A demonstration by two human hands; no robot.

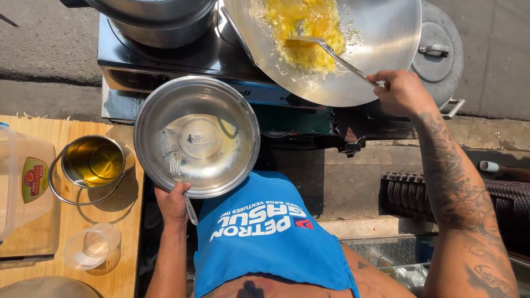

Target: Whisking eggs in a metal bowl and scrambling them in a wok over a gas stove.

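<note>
Stirring egg (pixel 303 33), R hand (pixel 402 91) spatula (pixel 331 52), L hand (pixel 172 203) bowl (pixel 196 136)

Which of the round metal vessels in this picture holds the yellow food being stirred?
The wide wok on the stove, where the right hand works a spatula. The bowl in the left hand is nearly empty; the small pot holds oil.

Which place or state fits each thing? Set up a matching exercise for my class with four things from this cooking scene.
1. wok
2. steel bowl
3. small pot
4. fork

a. holds golden oil, on the wooden table
b. holds yellow egg, stirred with a spatula
c. held by the rim, nearly empty
d. rests inside the bowl

Pairs: 1-b, 2-c, 3-a, 4-d
</note>
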